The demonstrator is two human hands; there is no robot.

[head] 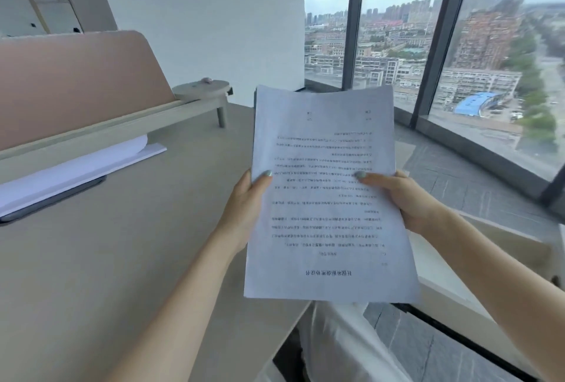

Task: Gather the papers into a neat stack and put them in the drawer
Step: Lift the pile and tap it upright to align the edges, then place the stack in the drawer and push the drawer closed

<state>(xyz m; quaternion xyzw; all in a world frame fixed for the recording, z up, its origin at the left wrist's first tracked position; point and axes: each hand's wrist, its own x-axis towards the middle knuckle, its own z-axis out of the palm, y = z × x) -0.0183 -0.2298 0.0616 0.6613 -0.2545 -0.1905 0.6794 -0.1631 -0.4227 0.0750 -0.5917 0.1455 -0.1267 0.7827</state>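
A stack of white printed papers [327, 216] is held in the air over the desk's right edge, its text upside down to me. My left hand [247, 201] grips its left edge, thumb on top. At the right edge, my right hand [406, 201] holds it the same way. More white paper [76, 167] lies at the desk's back left, under a raised shelf, on a dark flat item [46, 207]. No drawer can be made out for certain; a pale boxy edge [452, 287] shows below my right arm.
The beige desk [128, 259] fills the left and centre. A pink partition panel [76, 82] and a grey raised shelf [195, 97] stand at its back. Floor-to-ceiling windows [397, 45] lie to the right, with grey floor tiles [458, 186] below.
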